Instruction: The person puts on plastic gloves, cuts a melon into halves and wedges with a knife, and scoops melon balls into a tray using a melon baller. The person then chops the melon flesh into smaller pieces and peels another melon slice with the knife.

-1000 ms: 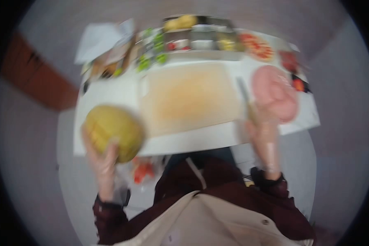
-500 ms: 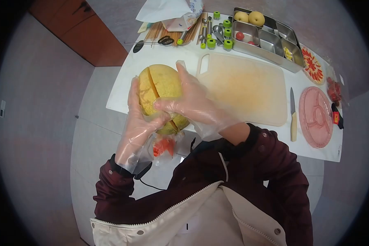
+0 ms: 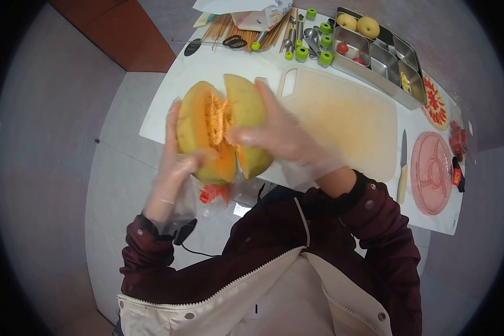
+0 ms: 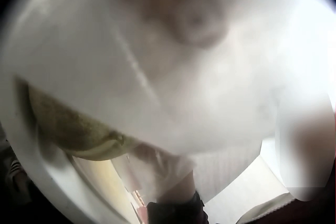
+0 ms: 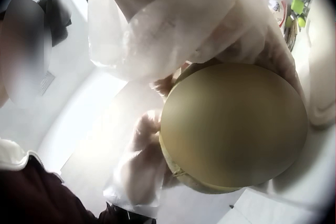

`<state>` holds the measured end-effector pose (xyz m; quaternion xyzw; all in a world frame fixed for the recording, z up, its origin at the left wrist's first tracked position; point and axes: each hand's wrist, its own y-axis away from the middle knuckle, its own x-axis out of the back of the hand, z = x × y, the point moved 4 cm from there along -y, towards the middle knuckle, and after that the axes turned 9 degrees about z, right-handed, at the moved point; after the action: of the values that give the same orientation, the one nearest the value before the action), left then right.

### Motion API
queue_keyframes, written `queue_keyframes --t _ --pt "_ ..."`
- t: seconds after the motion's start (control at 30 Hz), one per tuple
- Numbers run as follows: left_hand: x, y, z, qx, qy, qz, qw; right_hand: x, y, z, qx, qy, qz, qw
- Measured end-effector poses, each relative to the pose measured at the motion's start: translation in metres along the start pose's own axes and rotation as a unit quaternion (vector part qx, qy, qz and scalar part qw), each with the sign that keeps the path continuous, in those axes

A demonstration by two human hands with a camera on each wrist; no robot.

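A yellow-skinned melon is parted into two pieces in the head view, joined or close together near the bottom. Orange flesh and a stringy seed core show in the gap. My left hand (image 3: 172,171), in a clear plastic glove, grips the left melon piece (image 3: 191,126) with its thumb over the cut edge. My right hand (image 3: 280,134), gloved likewise, holds the right melon piece (image 3: 246,106), thumb at the opening. Both pieces are held up over the table's front left edge. The left wrist view is mostly covered by the glove, with some melon rind (image 4: 79,129) showing.
Right of the hands lies a white cutting board (image 3: 347,123). Beyond it are a knife (image 3: 403,168), a pink divided plate (image 3: 431,173) and a steel compartment tray (image 3: 375,73) with fruit. Skewers (image 3: 221,31) and green-ended tools (image 3: 302,53) lie at the back. A bag with red scraps (image 3: 213,193) hangs below the edge.
The right hand has left the knife side of the table and joined the left on the melon. The cut melon has been pulled open, showing its inside.
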<state>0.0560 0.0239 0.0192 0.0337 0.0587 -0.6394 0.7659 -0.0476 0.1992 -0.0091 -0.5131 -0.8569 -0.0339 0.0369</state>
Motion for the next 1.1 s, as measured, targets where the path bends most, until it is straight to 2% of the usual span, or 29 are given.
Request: queue_keyframes --t 0.03,0.07,0.23,0.37,0.43,0.53,0.6,0.67,0.7,0.77,0.8,0.87,0.9,0.93,0.97,1.0,1.07,1.1 --pt "0.001 0.003 0.006 0.039 0.015 0.036 0.998 0.005 -0.003 0.006 -0.035 -0.078 0.002 0.996" --pt "0.004 0.005 0.006 0.08 0.029 0.07 0.994 0.01 -0.004 0.009 -0.036 -0.079 0.001 0.996" --pt "0.008 0.008 0.003 0.07 0.027 0.096 0.993 0.012 0.005 0.002 -0.107 -0.167 -0.007 0.98" --pt "0.009 0.01 0.007 0.085 0.026 0.109 0.99 0.01 0.003 0.004 -0.104 -0.163 0.01 0.981" --pt "0.011 0.011 0.006 0.077 0.032 0.105 0.991 0.011 0.003 0.009 -0.106 -0.199 0.0 0.974" --pt "0.032 0.004 -0.019 0.065 0.063 0.089 0.992 0.017 -0.001 0.017 -0.117 -0.16 0.01 0.98" --pt "0.042 0.005 -0.029 0.062 0.089 0.079 0.991 0.02 0.001 0.012 -0.125 -0.178 0.005 0.976" --pt "0.046 0.017 -0.026 -0.001 0.059 0.074 0.995 0.021 0.003 0.009 -0.131 -0.197 -0.001 0.972" --pt "0.046 0.018 -0.026 -0.003 0.059 0.074 0.995 0.021 0.004 0.01 -0.131 -0.209 -0.005 0.969" --pt "0.048 0.02 -0.03 -0.026 0.081 0.123 0.989 0.024 0.003 0.013 -0.129 -0.221 -0.009 0.967" --pt "0.062 0.024 -0.044 -0.028 0.081 0.122 0.989 0.026 0.002 0.017 -0.13 -0.24 -0.021 0.962" --pt "0.108 0.032 -0.083 -0.02 0.0 0.183 0.983 0.029 0.004 0.013 -0.127 -0.258 -0.032 0.957" --pt "0.11 0.029 -0.088 -0.023 -0.001 0.181 0.983 0.029 0.009 0.004 -0.142 -0.294 -0.027 0.945" --pt "0.108 0.029 -0.077 -0.19 -0.099 0.169 0.962 0.028 0.014 -0.004 -0.155 -0.33 -0.021 0.931" --pt "0.102 0.032 -0.068 -0.351 -0.193 0.151 0.904 0.029 0.017 -0.012 -0.151 -0.331 -0.022 0.931" --pt "0.099 0.032 -0.072 -0.355 -0.194 0.15 0.902 0.031 0.02 -0.016 -0.159 -0.346 -0.02 0.924" --pt "0.096 0.037 -0.082 -0.286 -0.13 0.152 0.937 0.033 0.025 -0.015 -0.162 -0.363 -0.018 0.917" --pt "0.1 0.04 -0.09 -0.29 -0.13 0.15 0.936 0.036 0.027 -0.003 -0.179 -0.386 0.008 0.905"
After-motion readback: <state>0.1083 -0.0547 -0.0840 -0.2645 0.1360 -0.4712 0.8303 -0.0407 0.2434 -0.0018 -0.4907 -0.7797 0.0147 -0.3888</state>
